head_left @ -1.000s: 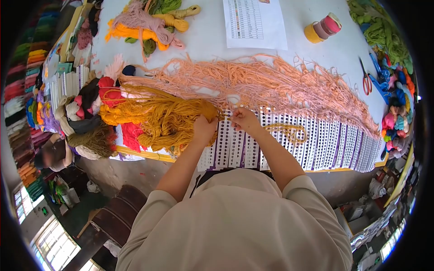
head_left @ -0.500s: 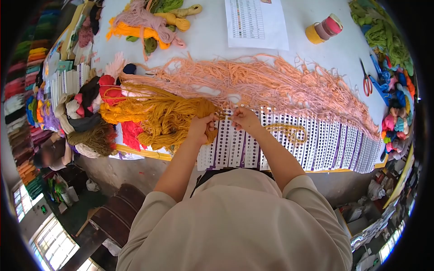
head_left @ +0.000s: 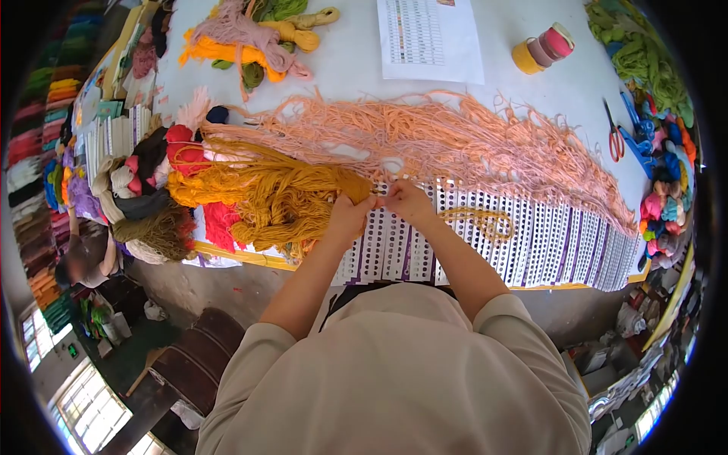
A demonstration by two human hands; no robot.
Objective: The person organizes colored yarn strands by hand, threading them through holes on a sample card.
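Note:
A thick mustard-yellow yarn skein point(head_left: 280, 193) stretches leftward across the table. Its right end is gripped by my left hand point(head_left: 353, 214), fingers closed around the yarn. Close beside it, my right hand point(head_left: 408, 203) is closed in a pinch at the tip of the skein, thumb and fingers almost meeting those of the left. The fine strands between my fingertips are mostly hidden. Beneath both hands lies a row of white punched cards point(head_left: 531, 246) with dark holes and purple stripes. A loose mustard yarn loop point(head_left: 489, 221) rests on the cards, right of my right forearm.
Peach and pink yarn strands point(head_left: 455, 140) spread behind the cards. Farther back are a printed sheet point(head_left: 425, 45), tape rolls point(head_left: 543, 49) and mixed skeins point(head_left: 246, 42). Red-handled scissors point(head_left: 614, 136) lie at right. Another person point(head_left: 87, 254) is at the far left.
My left hand has moved slightly up and right with the skein's end, closing the gap between my hands. The right hand has barely shifted. The person at far left has moved an arm.

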